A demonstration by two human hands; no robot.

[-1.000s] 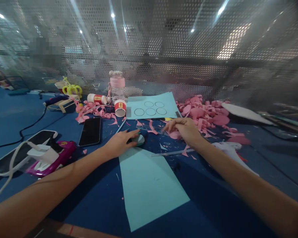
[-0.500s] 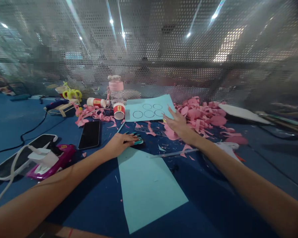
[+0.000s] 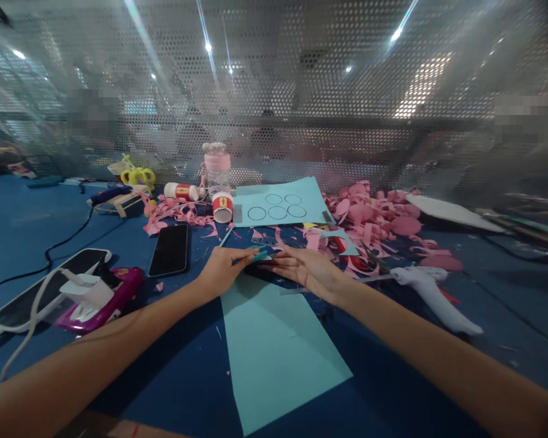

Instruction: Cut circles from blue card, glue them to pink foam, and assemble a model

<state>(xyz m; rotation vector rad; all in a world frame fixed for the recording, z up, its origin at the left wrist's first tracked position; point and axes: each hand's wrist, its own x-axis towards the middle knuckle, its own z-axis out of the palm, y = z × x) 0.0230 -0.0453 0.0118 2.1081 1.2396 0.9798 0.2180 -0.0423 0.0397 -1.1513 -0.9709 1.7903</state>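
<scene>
My left hand [image 3: 223,271] pinches a small teal piece [image 3: 259,256] at the far edge of a plain light blue paper sheet [image 3: 278,347] that lies flat in front of me. My right hand [image 3: 307,269] lies flat just right of it, fingers stretched out, with its fingertips meeting the left hand's at the sheet's top edge. A second light blue sheet [image 3: 281,205] with several drawn circles lies farther back.
Pink paper scraps [image 3: 379,219] are heaped at the back right. A white glue gun [image 3: 432,291] lies to the right. A red paper cup [image 3: 222,207], a pink-lidded jar [image 3: 216,167], a black phone [image 3: 170,249] and a pink device with white cables [image 3: 95,298] sit to the left. A perforated metal wall [image 3: 301,109] closes the back.
My right hand has drawn back from the pink scraps near the circled sheet and come left to meet my left hand. The left hand has lifted the teal piece slightly.
</scene>
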